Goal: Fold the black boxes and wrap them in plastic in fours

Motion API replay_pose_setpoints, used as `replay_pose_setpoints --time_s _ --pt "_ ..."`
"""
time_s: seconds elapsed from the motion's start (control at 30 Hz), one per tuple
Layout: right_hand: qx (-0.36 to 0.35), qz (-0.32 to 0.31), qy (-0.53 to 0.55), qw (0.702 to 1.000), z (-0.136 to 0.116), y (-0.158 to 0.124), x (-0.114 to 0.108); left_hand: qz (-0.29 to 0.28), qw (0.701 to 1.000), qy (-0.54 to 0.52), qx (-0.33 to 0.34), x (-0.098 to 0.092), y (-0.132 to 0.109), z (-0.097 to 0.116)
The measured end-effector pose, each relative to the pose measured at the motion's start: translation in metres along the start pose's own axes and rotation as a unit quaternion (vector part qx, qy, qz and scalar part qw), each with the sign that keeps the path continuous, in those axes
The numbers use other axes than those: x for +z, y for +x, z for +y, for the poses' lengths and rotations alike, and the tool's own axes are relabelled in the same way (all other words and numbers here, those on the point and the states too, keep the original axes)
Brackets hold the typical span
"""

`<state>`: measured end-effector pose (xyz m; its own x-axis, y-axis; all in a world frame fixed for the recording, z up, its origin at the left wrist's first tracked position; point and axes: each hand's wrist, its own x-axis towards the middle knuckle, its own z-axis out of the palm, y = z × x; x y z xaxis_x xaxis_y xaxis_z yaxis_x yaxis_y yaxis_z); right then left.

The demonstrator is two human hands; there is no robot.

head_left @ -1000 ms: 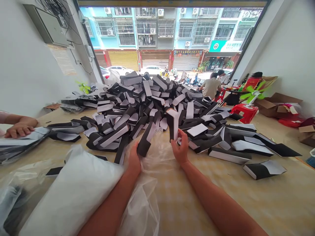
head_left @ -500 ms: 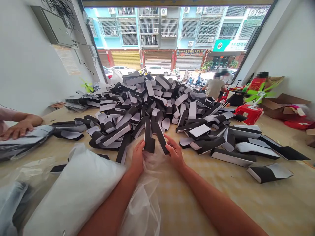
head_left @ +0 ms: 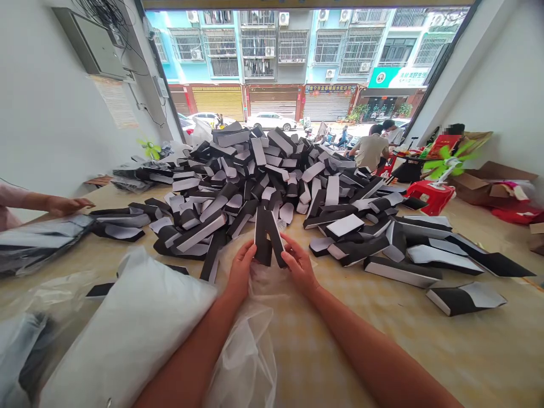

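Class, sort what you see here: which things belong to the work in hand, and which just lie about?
In use: left hand, right hand, pair of black-and-white folded card sleeves they grip, big heap of like sleeves, clear plastic bag beneath.
Lying about: white plastic-wrapped bundle, green fan, red plastic stool, brown cardboard box.

Our one head-worn camera looks forward and down across the bench (head_left: 382, 351), close above our left hand (head_left: 240, 273) and right hand (head_left: 300, 268).

Both arms reach forward. The left hand (head_left: 241, 267) and right hand (head_left: 300, 266) sit close together, fingers curled and pinching.
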<state>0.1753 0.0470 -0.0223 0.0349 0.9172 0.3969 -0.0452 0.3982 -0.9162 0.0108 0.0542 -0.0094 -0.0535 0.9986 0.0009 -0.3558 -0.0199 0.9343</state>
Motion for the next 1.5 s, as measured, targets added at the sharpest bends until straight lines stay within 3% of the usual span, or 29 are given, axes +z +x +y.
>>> replay_pose_setpoints --time_s 0.33,1.5 --pt "-0.012 -0.016 -0.027 0.999 0.002 -0.0009 0.0 -0.021 0.999 -0.015 -0.045 0.0053 -0.0054 0.0055" --pt "-0.012 -0.034 -0.031 0.999 0.0059 -0.0026 -0.0012 -0.054 0.997 -0.008 -0.049 0.0016 -0.0051 0.0013"
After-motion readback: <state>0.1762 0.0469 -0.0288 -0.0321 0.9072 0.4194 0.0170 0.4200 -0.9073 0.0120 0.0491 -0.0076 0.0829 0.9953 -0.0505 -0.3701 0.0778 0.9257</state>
